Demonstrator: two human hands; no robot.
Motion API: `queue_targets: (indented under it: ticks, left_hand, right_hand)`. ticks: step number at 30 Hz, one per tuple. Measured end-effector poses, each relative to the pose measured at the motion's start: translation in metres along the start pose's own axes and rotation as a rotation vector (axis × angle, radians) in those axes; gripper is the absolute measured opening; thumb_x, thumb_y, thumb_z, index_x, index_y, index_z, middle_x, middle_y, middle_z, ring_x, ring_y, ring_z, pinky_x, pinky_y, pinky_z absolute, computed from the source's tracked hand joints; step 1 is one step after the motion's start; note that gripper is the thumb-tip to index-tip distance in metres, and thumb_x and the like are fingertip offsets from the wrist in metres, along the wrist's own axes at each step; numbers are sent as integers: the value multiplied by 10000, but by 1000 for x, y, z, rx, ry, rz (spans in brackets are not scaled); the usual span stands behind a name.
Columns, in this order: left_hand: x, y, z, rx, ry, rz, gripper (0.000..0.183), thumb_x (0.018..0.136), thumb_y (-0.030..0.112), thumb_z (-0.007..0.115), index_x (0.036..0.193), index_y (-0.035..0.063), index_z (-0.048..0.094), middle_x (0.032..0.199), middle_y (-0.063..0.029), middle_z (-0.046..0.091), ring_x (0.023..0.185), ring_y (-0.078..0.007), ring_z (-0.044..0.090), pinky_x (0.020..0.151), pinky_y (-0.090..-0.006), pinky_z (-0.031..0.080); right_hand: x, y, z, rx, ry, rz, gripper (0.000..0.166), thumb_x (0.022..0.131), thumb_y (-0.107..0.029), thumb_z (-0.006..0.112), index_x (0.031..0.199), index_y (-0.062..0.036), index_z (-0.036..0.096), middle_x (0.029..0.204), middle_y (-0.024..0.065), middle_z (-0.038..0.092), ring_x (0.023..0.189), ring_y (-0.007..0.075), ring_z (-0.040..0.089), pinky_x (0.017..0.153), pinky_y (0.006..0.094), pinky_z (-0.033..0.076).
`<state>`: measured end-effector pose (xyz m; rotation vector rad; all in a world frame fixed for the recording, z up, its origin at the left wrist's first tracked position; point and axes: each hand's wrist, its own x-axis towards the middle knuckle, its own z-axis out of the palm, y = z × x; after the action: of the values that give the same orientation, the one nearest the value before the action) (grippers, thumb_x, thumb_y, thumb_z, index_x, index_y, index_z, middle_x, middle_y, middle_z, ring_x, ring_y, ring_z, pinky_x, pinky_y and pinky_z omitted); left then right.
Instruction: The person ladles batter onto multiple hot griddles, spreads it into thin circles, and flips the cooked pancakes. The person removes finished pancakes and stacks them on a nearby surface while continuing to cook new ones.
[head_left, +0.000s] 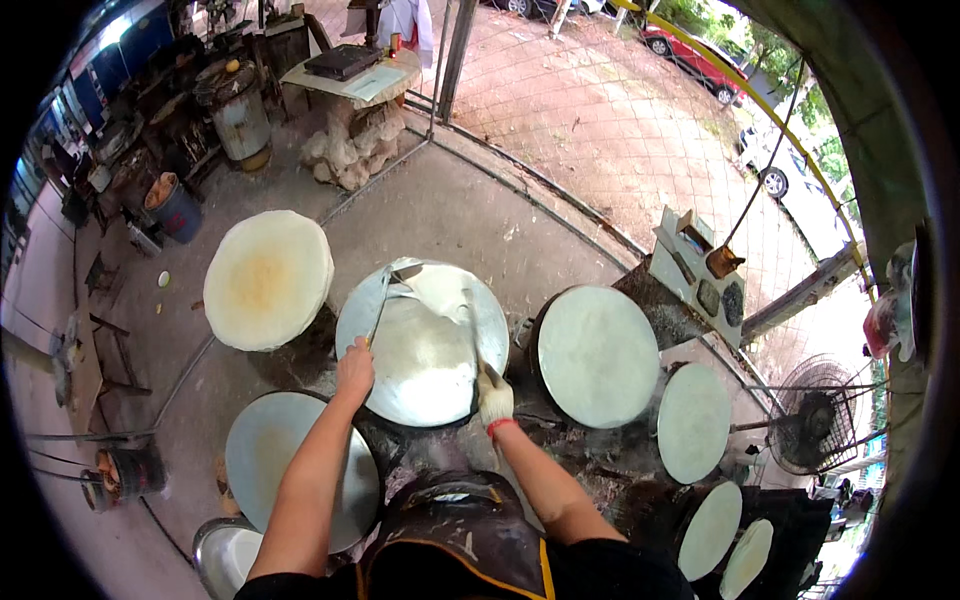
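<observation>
Before me lies a round metal griddle (422, 367), its far part covered by pale batter or thin dough (439, 289). My left hand (355, 370), bare, grips the handle of a long thin tool (379, 309) that reaches to the far edge of the griddle. My right hand (494, 399), in a light work glove with a red band at the wrist, is closed on the handle of a long flat blade (472, 322). That blade points away from me over the griddle's right side. The exact kind of either tool cannot be told.
Round pale flatbreads or batter-covered griddles stand left (268, 280) and right (598, 356). Another griddle (281, 457) lies near left, beside a metal basin (229, 559). A small table (679, 262) holds stones and a hanging pot. A fan (814, 414) stands far right.
</observation>
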<state>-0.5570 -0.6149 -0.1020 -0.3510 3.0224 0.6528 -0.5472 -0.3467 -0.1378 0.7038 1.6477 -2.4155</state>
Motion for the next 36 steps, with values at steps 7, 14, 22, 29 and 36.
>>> queue_targets:
  ticks: [7, 14, 22, 29, 36]
  left_hand:
    - [-19, -25, -21, 95, -14, -54, 474, 768, 96, 565, 1218, 75, 421, 965, -228, 479, 830, -387, 574, 701, -474, 471]
    - [-44, -36, -50, 134, 22, -20, 616, 719, 29, 590, 1283, 235, 451, 927, -161, 437, 838, -339, 561, 692, -423, 475]
    - [-89, -63, -64, 125, 84, -87, 604, 739, 1, 556, 1276, 263, 471, 899, -161, 427, 762, -338, 552, 653, -424, 473]
    - [-132, -67, -65, 83, 101, -136, 617, 722, -5, 545, 1279, 252, 477, 879, -157, 427, 745, -339, 539, 645, -430, 464]
    - [-162, -45, -65, 33, 153, -190, 557, 708, -14, 537, 1218, 207, 540, 854, -153, 426, 711, -325, 525, 640, -415, 455]
  right_hand:
    - [5, -32, 37, -274, -278, 289, 407, 888, -203, 537, 1212, 42, 505, 792, 52, 600, 645, 105, 528, 586, 246, 445]
    - [33, 14, 23, -667, -214, -186, 383, 897, -217, 502, 1193, 24, 536, 993, 166, 636, 862, 217, 599, 776, 317, 465]
    - [32, -20, 30, -654, -204, -118, 352, 885, -164, 528, 1167, 47, 548, 908, 100, 634, 765, 147, 567, 705, 265, 463]
    - [57, -52, 25, -665, -431, -23, 361, 889, -184, 524, 1176, 34, 546, 896, 84, 642, 710, 137, 579, 646, 255, 477]
    - [38, -78, 68, -888, -686, 73, 343, 867, -176, 538, 1143, 24, 575, 752, 32, 611, 592, 119, 514, 548, 282, 438]
